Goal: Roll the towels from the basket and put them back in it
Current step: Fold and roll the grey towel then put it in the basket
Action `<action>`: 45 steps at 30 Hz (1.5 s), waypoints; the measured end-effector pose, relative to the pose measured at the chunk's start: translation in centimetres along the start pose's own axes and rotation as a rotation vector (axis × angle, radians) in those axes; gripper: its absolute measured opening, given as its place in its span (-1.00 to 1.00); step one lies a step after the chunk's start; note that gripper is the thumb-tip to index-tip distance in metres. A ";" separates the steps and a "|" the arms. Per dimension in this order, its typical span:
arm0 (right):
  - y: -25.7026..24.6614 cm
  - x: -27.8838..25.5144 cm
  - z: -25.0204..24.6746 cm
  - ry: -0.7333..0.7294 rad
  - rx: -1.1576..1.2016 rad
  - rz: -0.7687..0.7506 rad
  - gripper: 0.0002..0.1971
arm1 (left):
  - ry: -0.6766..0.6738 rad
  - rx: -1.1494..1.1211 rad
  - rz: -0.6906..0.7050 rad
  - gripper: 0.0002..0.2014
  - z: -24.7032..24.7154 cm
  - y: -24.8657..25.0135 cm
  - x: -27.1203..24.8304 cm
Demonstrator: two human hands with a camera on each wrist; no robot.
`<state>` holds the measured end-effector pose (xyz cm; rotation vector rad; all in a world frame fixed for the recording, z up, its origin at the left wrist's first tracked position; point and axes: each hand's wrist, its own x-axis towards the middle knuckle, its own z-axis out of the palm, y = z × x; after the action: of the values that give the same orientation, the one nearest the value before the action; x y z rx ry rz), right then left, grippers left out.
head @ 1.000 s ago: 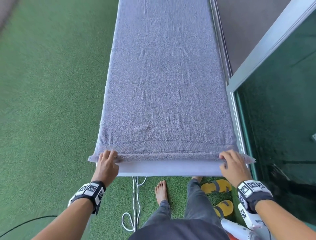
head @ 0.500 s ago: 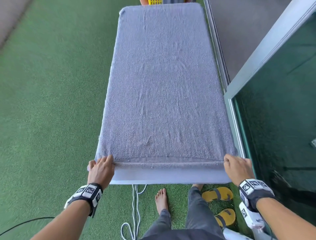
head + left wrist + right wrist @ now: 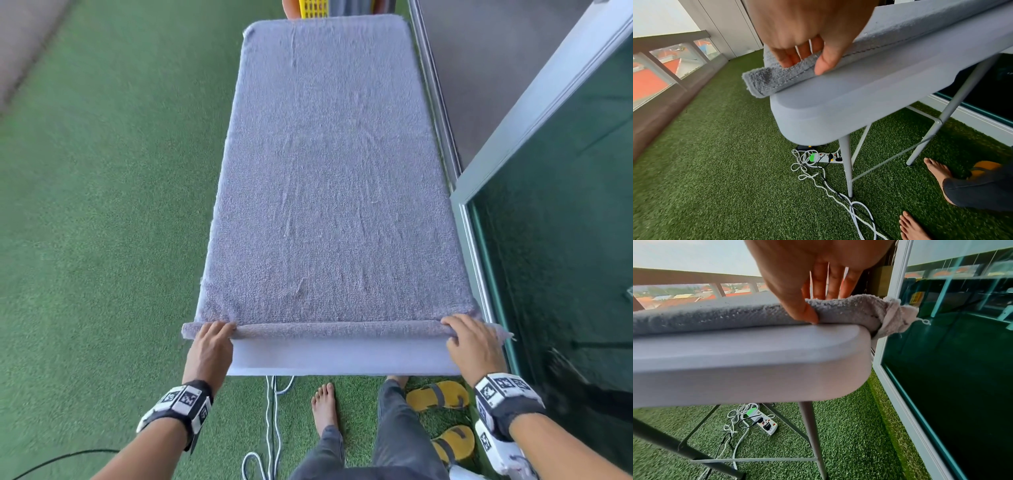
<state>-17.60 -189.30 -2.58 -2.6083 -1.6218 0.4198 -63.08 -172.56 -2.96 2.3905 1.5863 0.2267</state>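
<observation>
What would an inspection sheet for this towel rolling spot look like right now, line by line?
Surface: grey folding table, its near strip bare, the rest under the towel.
Job's things: grey towel spread flat, near edge turned into a thin roll; yellow basket barely visible beyond the far end.
Clutter: yellow sandals on the turf.
Hands: left hand and right hand each pinch an end of the roll.
Cables: white cords and a power strip under the table.
Surroundings: green artificial turf, glass door on the right, balcony railing.
</observation>
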 end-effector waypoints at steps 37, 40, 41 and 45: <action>-1.3 1.6 -1.1 -0.013 -0.044 -0.027 -0.65 | -0.092 0.058 -0.048 -0.71 -1.4 0.5 2.9; -1.7 1.6 -1.2 -0.089 0.021 -0.055 -0.62 | -0.205 0.068 -0.064 -0.61 -0.4 0.8 2.5; -1.6 1.7 -1.1 -0.077 0.007 -0.061 -0.67 | -0.202 0.087 -0.076 -0.58 -0.2 0.9 2.3; -1.2 2.1 -1.2 -0.062 -0.017 -0.068 -0.64 | -0.124 0.081 -0.082 -0.63 0.1 0.8 2.6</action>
<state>-17.47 -186.75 -1.66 -2.5678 -1.7347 0.4895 -61.30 -170.44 -2.79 2.3419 1.6612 -0.0014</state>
